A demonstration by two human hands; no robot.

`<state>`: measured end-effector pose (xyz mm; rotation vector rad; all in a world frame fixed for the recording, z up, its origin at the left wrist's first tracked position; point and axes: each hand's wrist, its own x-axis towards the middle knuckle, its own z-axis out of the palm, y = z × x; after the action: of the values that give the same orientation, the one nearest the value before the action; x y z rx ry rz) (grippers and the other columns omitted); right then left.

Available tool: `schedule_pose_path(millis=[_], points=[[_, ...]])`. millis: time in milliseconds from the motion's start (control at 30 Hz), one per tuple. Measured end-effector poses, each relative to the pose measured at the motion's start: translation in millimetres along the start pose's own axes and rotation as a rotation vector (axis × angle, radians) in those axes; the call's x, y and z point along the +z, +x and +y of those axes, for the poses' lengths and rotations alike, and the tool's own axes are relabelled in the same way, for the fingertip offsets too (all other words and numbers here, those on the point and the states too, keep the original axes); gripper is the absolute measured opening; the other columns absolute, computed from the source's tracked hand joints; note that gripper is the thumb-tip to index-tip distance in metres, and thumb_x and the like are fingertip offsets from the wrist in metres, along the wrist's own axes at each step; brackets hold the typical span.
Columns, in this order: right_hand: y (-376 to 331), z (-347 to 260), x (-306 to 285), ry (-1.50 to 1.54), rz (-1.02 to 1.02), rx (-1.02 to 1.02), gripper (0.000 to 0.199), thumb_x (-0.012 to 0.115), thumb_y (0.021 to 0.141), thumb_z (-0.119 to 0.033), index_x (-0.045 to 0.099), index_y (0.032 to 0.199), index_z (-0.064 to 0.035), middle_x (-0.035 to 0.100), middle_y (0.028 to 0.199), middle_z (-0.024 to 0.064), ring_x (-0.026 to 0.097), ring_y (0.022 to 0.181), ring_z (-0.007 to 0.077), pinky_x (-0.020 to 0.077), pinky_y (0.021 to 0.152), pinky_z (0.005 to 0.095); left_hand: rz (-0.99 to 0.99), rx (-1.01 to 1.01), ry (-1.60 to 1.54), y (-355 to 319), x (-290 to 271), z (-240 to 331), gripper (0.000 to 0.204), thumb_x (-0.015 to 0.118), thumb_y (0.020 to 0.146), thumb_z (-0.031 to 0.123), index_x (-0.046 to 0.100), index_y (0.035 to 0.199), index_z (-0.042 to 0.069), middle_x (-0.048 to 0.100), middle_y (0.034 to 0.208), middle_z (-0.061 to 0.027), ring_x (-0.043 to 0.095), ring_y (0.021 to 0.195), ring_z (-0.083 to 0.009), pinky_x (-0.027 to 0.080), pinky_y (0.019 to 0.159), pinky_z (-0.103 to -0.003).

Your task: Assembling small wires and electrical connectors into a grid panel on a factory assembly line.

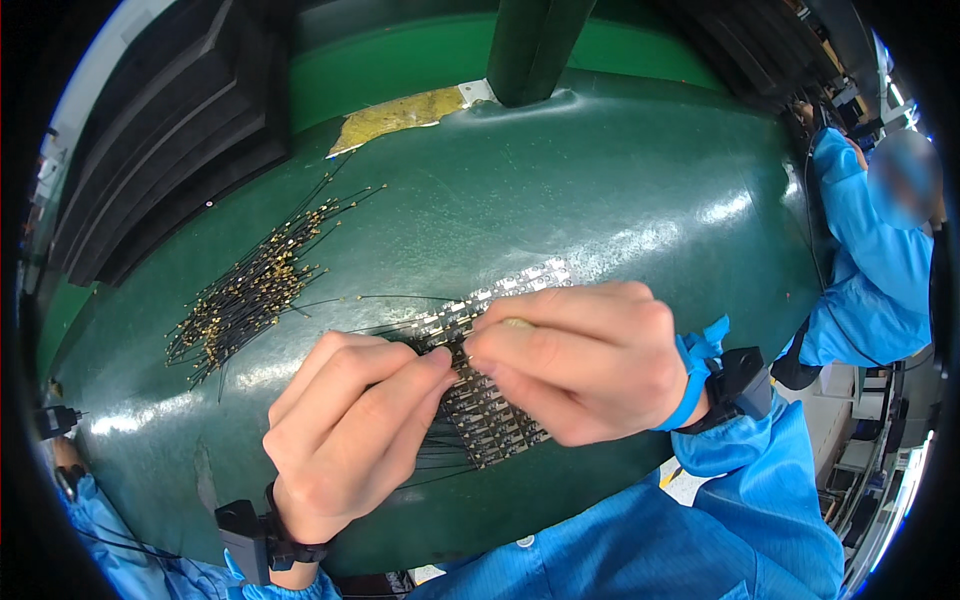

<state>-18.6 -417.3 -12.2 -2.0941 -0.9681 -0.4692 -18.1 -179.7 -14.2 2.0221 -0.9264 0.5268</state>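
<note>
A panel of small silver-and-black circuit boards (490, 425) lies on the green table mat under both hands. My left hand (350, 425) is closed in a pinch at the panel's left side, thumb and forefinger together. My right hand (590, 360) pinches close beside it, over the panel's middle, its fingertips almost touching the left ones. Whatever sits between the fingertips is hidden or too small to name. Thin black cables (440, 460) run out from the panel's left side, partly behind my left hand.
A heap of thin black cables with gold-coloured ends (255, 285) lies to the left on the green mat (640, 160). Black stacked trays (170, 130) stand at the far left. A dark post (540, 50) rises at the back, near torn yellow tape (395, 120). A person in blue (865, 260) sits at right.
</note>
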Motion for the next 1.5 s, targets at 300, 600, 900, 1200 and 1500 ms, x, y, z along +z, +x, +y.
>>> schedule_pose_path(millis=[300,600,900,1200,1500], points=[[-6.0,-1.0,13.1,0.216,0.304,0.319,0.034,0.088,0.089,0.0,0.076,0.122,0.0021,0.082,0.098,0.0172,0.081,0.08,0.0229,0.064,0.071,0.0323,-0.145,-0.142,-0.003,-3.6,2.1,2.1,0.028,0.084,0.073,-0.013,0.078,0.097,0.0,0.07,0.087,-0.0112,0.067,0.076,-0.0283,0.054,0.066,-0.037],[-10.6,4.1,9.0,0.23,0.128,0.312,0.027,0.084,0.089,0.009,0.074,0.114,0.0118,0.082,0.095,0.0201,0.083,0.087,0.0229,0.0667,0.077,0.0299,-0.186,-0.093,0.012,-3.2,15.3,-1.9,0.031,0.085,0.07,-0.011,0.076,0.098,-0.003,0.066,0.086,-0.0105,0.063,0.074,-0.0273,0.052,0.061,-0.037],[-12.0,2.4,11.3,0.229,0.137,0.259,0.028,0.087,0.085,0.009,0.076,0.111,0.0116,0.082,0.091,0.0199,0.082,0.082,0.0219,0.0656,0.072,0.0279,-0.165,-0.072,-0.007,-6.9,18.7,-3.1,0.031,0.085,0.069,-0.011,0.076,0.098,-0.004,0.066,0.085,-0.0112,0.063,0.073,-0.028,0.051,0.06,-0.037],[-12.8,1.4,12.1,0.223,0.131,0.258,0.028,0.087,0.085,0.009,0.076,0.11,0.0115,0.082,0.09,0.0198,0.082,0.081,0.021,0.0649,0.071,0.0274,-0.164,-0.071,-0.012,-7.2,18.2,-2.2,0.031,0.085,0.069,-0.011,0.076,0.098,-0.005,0.066,0.086,-0.0119,0.064,0.073,-0.0283,0.051,0.061,-0.038],[-14.3,0.7,13.4,0.243,0.161,0.339,0.03,0.08,0.092,0.013,0.071,0.12,0.0145,0.082,0.101,0.0235,0.082,0.094,0.0244,0.0662,0.087,0.0324,-0.101,-0.16,0.014,-9.3,21.2,-4.2,0.025,0.083,0.075,-0.015,0.075,0.096,-0.003,0.07,0.088,-0.0126,0.066,0.075,-0.0288,0.051,0.066,-0.037]])
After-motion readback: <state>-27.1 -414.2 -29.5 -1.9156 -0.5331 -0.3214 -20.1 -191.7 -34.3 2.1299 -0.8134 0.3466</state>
